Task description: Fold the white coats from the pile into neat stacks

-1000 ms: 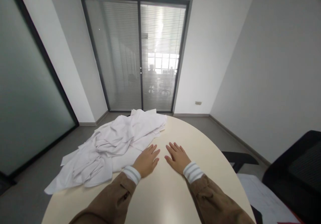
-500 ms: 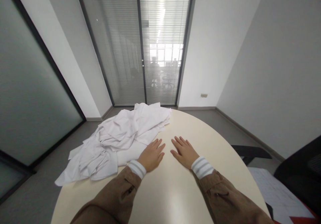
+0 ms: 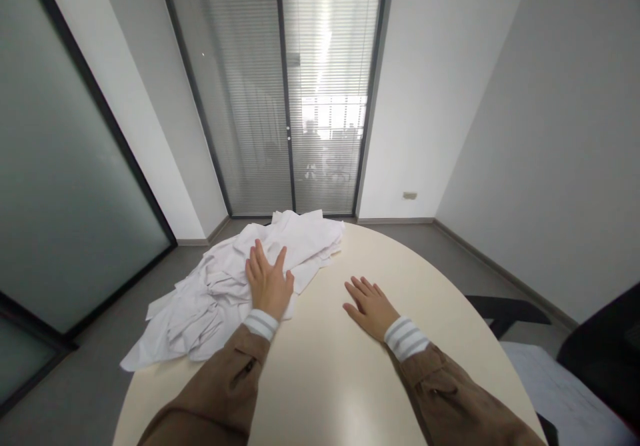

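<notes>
A rumpled heap of white cloth covers the left and far-left part of the round cream table. My left hand is over the heap's right side, fingers spread, holding nothing; whether it touches the cloth I cannot tell. My right hand lies palm down on the tabletop, right of the cloth and apart from it, its fingers extended and nothing in them. Part of the cloth is hidden behind my left hand.
At the right stands a black chair with its armrest close to the table edge. Whitish sheets lie beside it. Beyond the table is a glass partition with blinds.
My left hand has moved left and forward from the bare tabletop to over the cloth, its fingers spreading. My right hand stays in place. The view has tilted up slightly.
</notes>
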Demonstrator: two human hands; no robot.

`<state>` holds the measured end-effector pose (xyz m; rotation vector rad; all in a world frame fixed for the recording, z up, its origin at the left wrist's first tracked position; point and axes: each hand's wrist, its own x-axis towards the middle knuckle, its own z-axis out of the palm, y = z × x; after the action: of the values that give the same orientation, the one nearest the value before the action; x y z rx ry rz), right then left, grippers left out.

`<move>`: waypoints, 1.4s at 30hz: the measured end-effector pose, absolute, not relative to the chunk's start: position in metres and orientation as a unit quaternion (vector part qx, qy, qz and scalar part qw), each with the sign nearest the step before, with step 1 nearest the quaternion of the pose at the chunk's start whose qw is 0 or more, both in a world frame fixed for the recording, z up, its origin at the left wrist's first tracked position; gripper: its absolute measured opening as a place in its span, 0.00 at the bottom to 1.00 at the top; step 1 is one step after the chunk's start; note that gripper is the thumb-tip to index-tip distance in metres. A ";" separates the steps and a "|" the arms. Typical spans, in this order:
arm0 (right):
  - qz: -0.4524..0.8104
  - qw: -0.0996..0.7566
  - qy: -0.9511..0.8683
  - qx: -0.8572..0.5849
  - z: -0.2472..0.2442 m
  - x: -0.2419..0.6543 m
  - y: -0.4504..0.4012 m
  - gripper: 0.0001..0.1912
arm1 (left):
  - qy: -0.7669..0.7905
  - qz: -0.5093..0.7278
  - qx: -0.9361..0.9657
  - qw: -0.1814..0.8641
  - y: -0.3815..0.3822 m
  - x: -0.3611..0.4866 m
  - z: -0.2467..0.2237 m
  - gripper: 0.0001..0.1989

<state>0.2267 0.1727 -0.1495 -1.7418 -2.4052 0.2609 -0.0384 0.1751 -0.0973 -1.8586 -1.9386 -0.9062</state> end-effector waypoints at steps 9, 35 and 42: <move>0.092 0.088 -0.804 -0.581 -0.149 0.226 0.172 0.34 | -0.642 -0.298 -0.701 0.087 0.189 -0.059 -0.092 0.15; 0.084 0.241 -0.785 -0.564 -0.133 0.222 0.170 0.13 | -0.604 -0.150 -0.782 0.039 0.146 -0.004 -0.097 0.24; 0.047 0.219 -0.697 -0.681 -0.132 0.230 0.179 0.14 | -0.504 -0.031 -0.856 -0.111 0.118 0.007 -0.075 0.30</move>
<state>0.2304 0.1787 -0.1315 -1.8846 -1.9284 0.1292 0.0069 0.1181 -0.0752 -2.8974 -1.7045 -0.1038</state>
